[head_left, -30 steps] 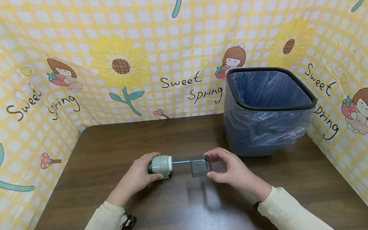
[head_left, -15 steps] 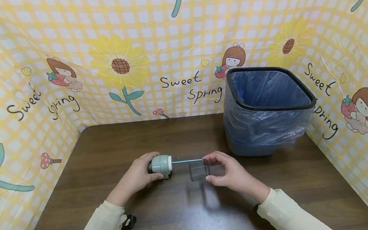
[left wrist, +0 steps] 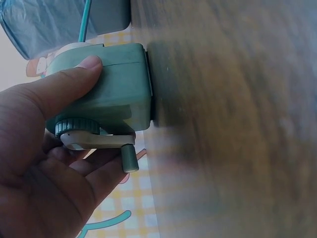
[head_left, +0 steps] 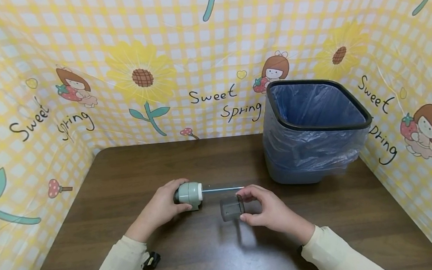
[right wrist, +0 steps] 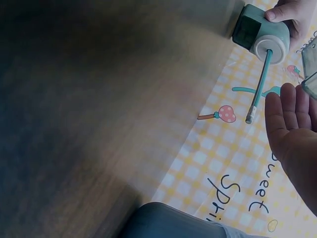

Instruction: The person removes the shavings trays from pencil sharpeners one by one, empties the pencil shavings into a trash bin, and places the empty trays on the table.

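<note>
A green hand-crank pencil sharpener [head_left: 188, 194] stands on the brown table. My left hand [head_left: 164, 204] grips its body, thumb on one side; its crank handle [left wrist: 130, 158] shows in the left wrist view. From the white front ring sticks a blue pencil [head_left: 220, 189], eraser end [right wrist: 250, 118] outward. The right wrist view shows a dark opening [right wrist: 246, 30] in the sharpener's body. Just right of the sharpener, my right hand [head_left: 270, 207] pinches a smoky transparent shavings drawer [head_left: 231, 208] by its right end, apart from the sharpener. Whether shavings lie inside I cannot tell.
A grey-blue trash bin [head_left: 293, 175] with a clear liner and black rim stands at the back right, behind my right hand. The brown wooden table [head_left: 156, 161] is bordered by yellow checked cloth walls [head_left: 200, 46].
My right hand has drawn the shavings drawer toward me and slightly left, below the pencil's line, uncovering more of the pencil. The left hand and sharpener have stayed in place.
</note>
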Available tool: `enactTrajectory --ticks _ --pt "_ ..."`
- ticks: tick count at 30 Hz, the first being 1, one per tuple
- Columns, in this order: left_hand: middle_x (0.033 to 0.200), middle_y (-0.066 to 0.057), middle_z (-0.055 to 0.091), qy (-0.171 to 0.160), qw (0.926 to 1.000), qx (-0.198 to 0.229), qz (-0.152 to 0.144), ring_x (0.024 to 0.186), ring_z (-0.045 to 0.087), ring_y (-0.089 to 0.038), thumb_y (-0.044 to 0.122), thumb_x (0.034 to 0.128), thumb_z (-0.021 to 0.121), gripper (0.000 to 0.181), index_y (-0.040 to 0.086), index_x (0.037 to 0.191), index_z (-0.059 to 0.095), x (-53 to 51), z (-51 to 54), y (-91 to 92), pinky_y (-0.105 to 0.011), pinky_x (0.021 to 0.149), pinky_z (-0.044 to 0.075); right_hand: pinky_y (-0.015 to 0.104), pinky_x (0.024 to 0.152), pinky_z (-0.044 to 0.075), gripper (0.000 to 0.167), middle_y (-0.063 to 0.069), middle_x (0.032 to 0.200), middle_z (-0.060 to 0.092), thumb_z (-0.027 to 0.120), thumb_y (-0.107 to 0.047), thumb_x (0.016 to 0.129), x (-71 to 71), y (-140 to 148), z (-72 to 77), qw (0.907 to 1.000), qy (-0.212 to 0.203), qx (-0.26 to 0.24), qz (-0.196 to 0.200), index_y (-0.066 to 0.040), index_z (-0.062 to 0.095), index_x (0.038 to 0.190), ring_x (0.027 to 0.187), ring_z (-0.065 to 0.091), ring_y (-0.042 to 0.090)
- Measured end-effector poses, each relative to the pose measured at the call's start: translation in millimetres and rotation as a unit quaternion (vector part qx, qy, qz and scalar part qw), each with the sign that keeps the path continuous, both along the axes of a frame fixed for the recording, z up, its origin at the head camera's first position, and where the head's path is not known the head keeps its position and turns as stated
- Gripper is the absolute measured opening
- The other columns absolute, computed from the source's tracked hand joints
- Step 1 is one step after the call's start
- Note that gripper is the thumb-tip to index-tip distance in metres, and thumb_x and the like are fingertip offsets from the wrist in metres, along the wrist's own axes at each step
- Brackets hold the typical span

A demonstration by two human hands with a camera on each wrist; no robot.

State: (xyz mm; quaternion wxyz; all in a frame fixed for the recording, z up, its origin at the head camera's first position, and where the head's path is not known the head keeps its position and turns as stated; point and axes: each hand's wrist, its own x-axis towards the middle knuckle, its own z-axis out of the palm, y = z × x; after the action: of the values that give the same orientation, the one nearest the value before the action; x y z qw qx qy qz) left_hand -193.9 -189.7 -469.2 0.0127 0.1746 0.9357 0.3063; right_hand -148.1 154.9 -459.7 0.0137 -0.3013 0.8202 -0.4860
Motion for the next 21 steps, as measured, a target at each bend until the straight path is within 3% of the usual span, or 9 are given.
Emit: enactTrajectory --ticks 13,21 --pt "0.131 -0.008 0.063 0.004 1.0000 -0.002 -0.004 0.104 0.062 -0.024 0.027 0.0789 0.091 0.075 0.012 0.143 0.055 -0.1 0.3 0.5 -0.046 0.089 0.053 0.043 0.102 0.050 0.049 -0.004 0.120 0.065 0.084 -0.015 0.082 4.1 -0.9 2.0 0.9984 -0.037 0.042 0.009 -0.007 0.065 0.127 0.112 0.062 0.015" --pt "0.131 -0.008 0.063 0.004 1.0000 -0.001 -0.001 0.104 0.062 -0.024 0.028 0.0791 0.091 0.074 0.014 0.142 0.055 -0.2 -0.4 0.7 -0.046 0.088 0.054 0.037 0.100 0.051 0.047 -0.007 0.117 0.066 0.085 -0.016 0.080 4.9 -3.9 -1.6 0.9977 -0.016 0.064 0.019 -0.014 0.066 0.123 0.110 0.063 0.013"
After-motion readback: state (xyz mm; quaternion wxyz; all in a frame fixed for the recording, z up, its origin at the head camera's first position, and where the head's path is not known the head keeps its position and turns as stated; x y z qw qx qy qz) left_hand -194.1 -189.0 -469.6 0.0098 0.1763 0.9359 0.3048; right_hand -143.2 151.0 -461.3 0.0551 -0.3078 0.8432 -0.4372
